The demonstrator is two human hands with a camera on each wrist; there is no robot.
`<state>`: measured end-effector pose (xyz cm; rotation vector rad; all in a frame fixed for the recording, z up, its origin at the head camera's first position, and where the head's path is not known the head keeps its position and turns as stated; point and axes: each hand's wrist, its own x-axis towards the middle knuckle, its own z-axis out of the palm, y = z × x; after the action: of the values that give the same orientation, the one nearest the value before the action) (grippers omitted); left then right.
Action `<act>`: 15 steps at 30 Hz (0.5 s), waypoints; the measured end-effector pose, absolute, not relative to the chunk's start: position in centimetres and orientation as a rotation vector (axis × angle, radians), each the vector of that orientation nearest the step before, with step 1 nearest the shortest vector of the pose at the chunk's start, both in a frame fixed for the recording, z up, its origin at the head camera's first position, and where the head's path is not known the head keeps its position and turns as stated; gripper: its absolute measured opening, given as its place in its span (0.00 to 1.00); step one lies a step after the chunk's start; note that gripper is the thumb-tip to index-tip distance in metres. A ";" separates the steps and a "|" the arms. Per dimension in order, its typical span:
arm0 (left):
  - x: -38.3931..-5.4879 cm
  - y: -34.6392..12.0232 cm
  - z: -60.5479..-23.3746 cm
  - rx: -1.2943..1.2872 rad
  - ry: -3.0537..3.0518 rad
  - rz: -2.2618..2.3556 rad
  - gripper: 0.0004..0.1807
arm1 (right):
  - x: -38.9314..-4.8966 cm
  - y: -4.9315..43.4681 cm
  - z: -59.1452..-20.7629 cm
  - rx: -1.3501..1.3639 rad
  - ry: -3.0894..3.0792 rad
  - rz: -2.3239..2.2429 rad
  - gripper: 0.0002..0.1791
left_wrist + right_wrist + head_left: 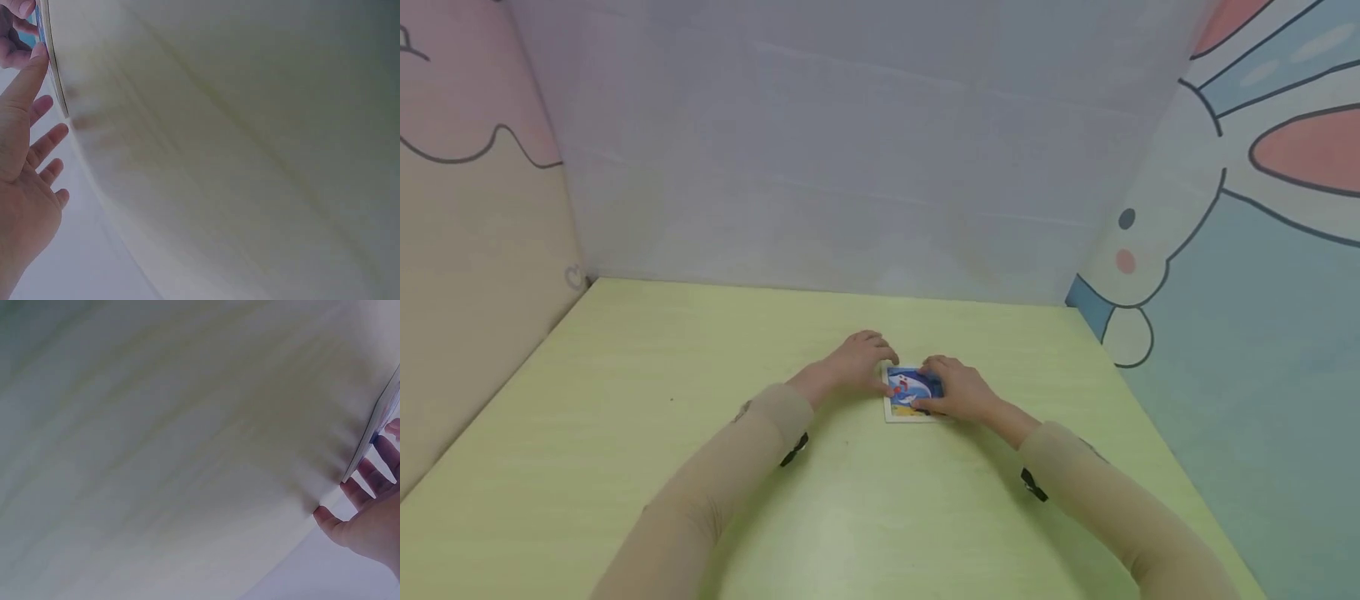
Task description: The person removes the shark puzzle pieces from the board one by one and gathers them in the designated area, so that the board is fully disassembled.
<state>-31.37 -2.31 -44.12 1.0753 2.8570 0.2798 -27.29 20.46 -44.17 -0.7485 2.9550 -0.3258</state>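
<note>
A white-bordered picture point(904, 398) lies flat on a pale yellow table point(625, 375), flanked by two bare hands. At the picture's left edge, the left hand point(857, 363) spreads its fingers loosely, thumb touching; over its right side, the right hand point(962, 392) rests with thumb and fingers wide apart, the two-sided placement apparently steadying it.

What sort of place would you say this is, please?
It may be a children's play corner or a booth made up like one: a pale table meets a plain back wall, and a cartoon rabbit decorates the right side.
</note>
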 end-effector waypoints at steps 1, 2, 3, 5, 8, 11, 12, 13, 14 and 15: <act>-31.4 -2.3 -44.1 1.091 2.846 0.290 0.31 | -27.3 20.4 -44.1 -0.750 2.964 -0.324 0.36; -31.4 -2.3 -44.1 1.105 2.835 0.302 0.30 | -27.3 20.3 -44.1 -0.749 2.973 -0.318 0.35; -31.5 -2.3 -44.0 1.123 2.827 0.317 0.29 | -27.3 20.3 -44.1 -0.745 2.983 -0.309 0.34; -31.5 -2.3 -43.9 1.142 2.813 0.333 0.28 | -27.3 20.2 -44.1 -0.732 3.001 -0.290 0.33; -31.5 -2.2 -43.9 1.128 2.795 0.390 0.27 | -27.3 20.1 -44.2 -0.717 3.024 -0.275 0.32; -31.6 -2.1 -44.0 1.074 2.774 0.462 0.25 | -27.3 20.0 -44.4 -0.697 3.038 -0.280 0.33; -31.7 -2.1 -44.1 1.054 2.769 0.488 0.25 | -27.3 20.0 -44.5 -0.693 3.039 -0.285 0.34; -31.7 -2.1 -44.2 1.034 2.763 0.512 0.24 | -27.2 19.9 -44.5 -0.689 3.039 -0.292 0.34; -31.8 -2.1 -44.4 1.017 2.758 0.531 0.24 | -27.2 19.9 -44.6 -0.690 3.040 -0.298 0.35; -31.9 -2.0 -44.6 1.007 2.756 0.543 0.24 | -27.1 19.9 -44.7 -0.688 3.040 -0.305 0.35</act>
<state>-31.87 -2.03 -44.55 1.0068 2.7562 0.5429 -27.13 19.89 -44.72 -0.6878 3.0403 -0.3049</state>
